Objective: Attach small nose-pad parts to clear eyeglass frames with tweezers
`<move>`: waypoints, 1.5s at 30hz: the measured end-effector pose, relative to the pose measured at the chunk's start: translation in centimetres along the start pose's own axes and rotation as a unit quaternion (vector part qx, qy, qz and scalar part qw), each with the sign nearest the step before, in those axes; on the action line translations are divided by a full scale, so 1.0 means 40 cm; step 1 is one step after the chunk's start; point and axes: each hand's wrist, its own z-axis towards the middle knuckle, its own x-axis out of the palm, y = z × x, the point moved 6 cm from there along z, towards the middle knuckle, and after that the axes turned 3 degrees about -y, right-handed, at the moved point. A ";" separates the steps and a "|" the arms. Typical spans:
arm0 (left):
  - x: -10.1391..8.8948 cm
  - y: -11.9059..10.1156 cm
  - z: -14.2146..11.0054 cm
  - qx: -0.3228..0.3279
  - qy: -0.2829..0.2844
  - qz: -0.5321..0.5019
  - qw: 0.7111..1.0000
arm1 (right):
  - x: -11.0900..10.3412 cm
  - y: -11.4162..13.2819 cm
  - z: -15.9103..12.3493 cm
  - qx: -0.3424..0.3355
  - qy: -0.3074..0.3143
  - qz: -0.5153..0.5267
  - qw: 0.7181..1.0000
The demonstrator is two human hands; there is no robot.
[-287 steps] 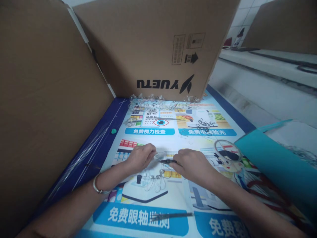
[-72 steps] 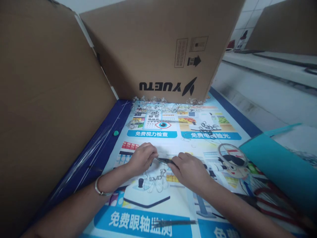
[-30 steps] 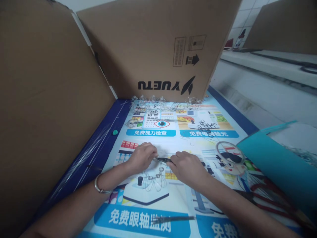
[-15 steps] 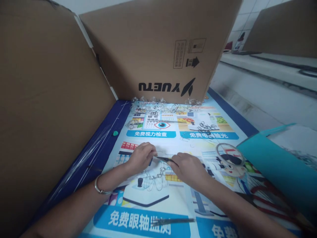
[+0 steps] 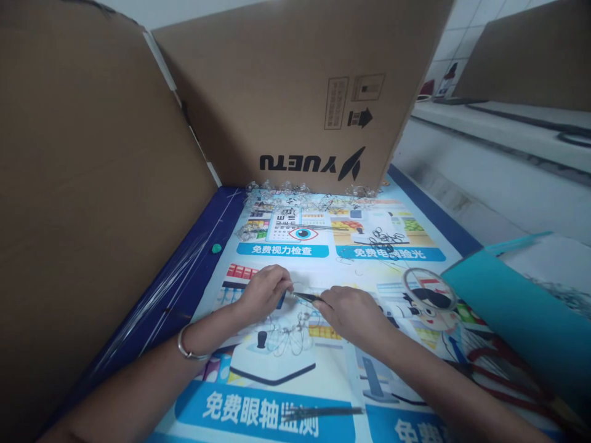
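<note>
Over the middle of the poster (image 5: 335,369), wire (image 5: 302,283) is pinched by the left hand (image 5: 264,295) and pliers (image 5: 306,297) are gripped by the right hand (image 5: 354,312); shaped pieces (image 5: 289,198), seemingly finished, are heaped at the far edge, straight wires (image 5: 330,411) left unworked nearer.

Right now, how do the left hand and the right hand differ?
The left hand pinches thin wire; the right hand grips a dark tool. A bangle circles the left arm, while none shows on the right arm. Both hands are ungloved and closed, over the printed sheet.
</note>
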 end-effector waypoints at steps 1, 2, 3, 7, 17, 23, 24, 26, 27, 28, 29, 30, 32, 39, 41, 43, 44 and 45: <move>-0.001 0.001 0.000 -0.003 -0.001 -0.001 1.000 | 0.002 0.000 0.000 -0.001 0.000 -0.002 1.000; -0.001 0.002 0.000 -0.005 -0.004 -0.003 1.000 | 0.003 -0.001 -0.001 -0.001 -0.001 -0.002 1.000; -0.002 0.003 0.000 -0.007 -0.006 -0.004 1.000 | 0.003 -0.001 -0.001 -0.002 -0.004 0.000 1.000; -0.003 0.006 -0.003 -0.001 -0.014 -0.011 1.000 | -0.001 -0.007 -0.004 0.005 -0.024 0.020 1.000; -0.011 -0.003 -0.008 0.058 -0.034 -0.061 0.996 | -0.017 -0.001 -0.015 -0.021 -0.066 0.027 0.997; -0.013 -0.004 -0.017 0.081 -0.047 -0.085 0.992 | -0.044 0.018 -0.027 -0.026 -0.127 -0.051 0.990; -0.012 -0.005 -0.018 0.084 -0.045 -0.083 0.992 | -0.045 0.020 -0.028 -0.026 -0.130 -0.057 0.990; -0.010 -0.006 -0.019 0.088 -0.041 -0.078 0.992 | -0.044 0.022 -0.028 -0.029 -0.127 -0.063 0.990; -0.010 -0.007 -0.018 0.089 -0.040 -0.075 0.992 | -0.043 0.023 -0.027 -0.031 -0.123 -0.064 0.990; -0.009 -0.008 -0.018 0.088 -0.038 -0.070 0.993 | -0.042 0.022 -0.026 -0.033 -0.118 -0.064 0.990; -0.008 -0.009 -0.017 0.088 -0.035 -0.065 0.993 | -0.040 0.022 -0.025 -0.035 -0.114 -0.064 0.991; -0.008 -0.009 -0.016 0.086 -0.033 -0.059 0.994 | -0.038 0.022 -0.024 -0.036 -0.112 -0.064 0.991; -0.006 -0.011 -0.015 0.083 -0.029 -0.046 0.995 | -0.035 0.021 -0.022 -0.036 -0.110 -0.062 0.991; -0.002 -0.013 -0.014 0.082 -0.026 -0.020 0.996 | -0.025 0.023 -0.019 -0.030 -0.106 -0.062 0.992; -0.001 -0.012 -0.013 0.082 -0.025 -0.015 0.996 | -0.022 0.023 -0.019 -0.030 -0.104 -0.059 0.992; 0.001 -0.012 -0.012 0.085 -0.025 -0.011 0.996 | -0.019 0.022 -0.019 -0.032 -0.100 -0.056 0.993; 0.001 -0.012 -0.012 0.086 -0.026 -0.010 0.996 | -0.017 0.021 -0.019 -0.032 -0.098 -0.054 0.993; 0.002 -0.012 -0.012 0.086 -0.025 -0.007 0.996 | -0.015 0.020 -0.018 -0.033 -0.095 -0.052 0.994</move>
